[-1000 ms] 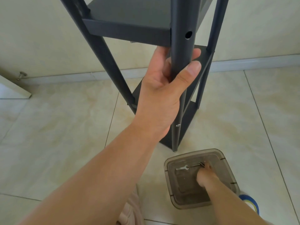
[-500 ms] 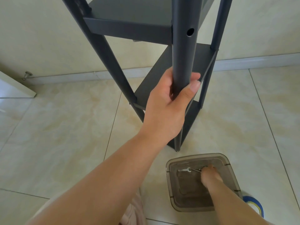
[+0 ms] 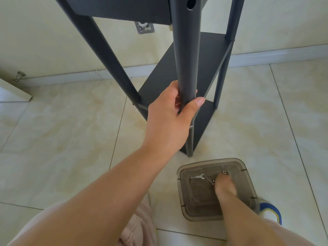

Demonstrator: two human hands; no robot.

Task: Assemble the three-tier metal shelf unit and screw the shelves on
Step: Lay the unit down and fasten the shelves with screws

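Note:
The dark grey metal shelf unit stands upright on the tiled floor. My left hand grips its near pole just above the lowest shelf, thumb on the right side. An open screw hole shows high on that pole, and a screw head sits lower down. My right hand reaches down into a smoky translucent box; its fingertips are hidden among the hardware. Inside lie a small flat wrench, a hex key and a few nuts.
The wall and baseboard run just behind the shelf unit. A white board with a bolt lies at the far left. My blue shoe is beside the box, and my knees fill the bottom edge.
My left hand has slid down the near pole toward the lowest shelf, and my view has dropped closer. My right hand stays in the box, shifting slightly among the parts.

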